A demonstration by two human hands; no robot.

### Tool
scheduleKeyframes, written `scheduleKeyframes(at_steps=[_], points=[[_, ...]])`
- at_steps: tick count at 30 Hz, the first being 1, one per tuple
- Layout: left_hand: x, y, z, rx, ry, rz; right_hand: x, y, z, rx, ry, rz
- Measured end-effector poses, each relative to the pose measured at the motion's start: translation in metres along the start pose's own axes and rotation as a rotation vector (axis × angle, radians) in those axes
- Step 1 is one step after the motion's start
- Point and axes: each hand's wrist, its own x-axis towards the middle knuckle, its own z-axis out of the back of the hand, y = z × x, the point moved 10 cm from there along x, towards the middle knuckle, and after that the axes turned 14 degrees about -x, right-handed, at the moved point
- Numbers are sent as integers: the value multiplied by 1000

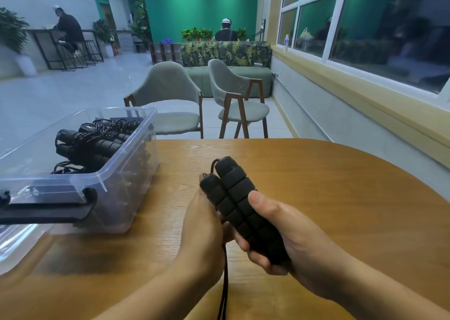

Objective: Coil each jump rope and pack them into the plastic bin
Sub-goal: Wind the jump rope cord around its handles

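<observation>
Two black foam jump rope handles (239,205) lie side by side, held above the wooden table (341,210). My right hand (287,241) grips the longer-showing handle, thumb on top. My left hand (204,224) holds the other handle from the left side. The black rope cord (224,285) hangs down between my wrists toward the bottom edge. A clear plastic bin (126,171) stands at the left on the table, with several coiled black jump ropes (92,144) inside.
The bin's black latch (48,210) faces me at the lower left. Two grey chairs (170,100) stand past the table's far edge. A wall with windows runs along the right. People sit far behind.
</observation>
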Motion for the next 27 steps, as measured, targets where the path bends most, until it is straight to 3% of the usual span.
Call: scheduleKeyframes(at_steps=[4,13,22,27], points=[[-3,5,-3,65,18,-40,-1,8,17,-174,-171,47],[0,2,-5,476,82,-157,-17,25,44,-644,-397,121],[-3,6,-25,956,272,-160,-22,33,56,-1117,-474,91],[-2,4,-31,1201,360,-222,-21,31,66,-1249,-442,6]])
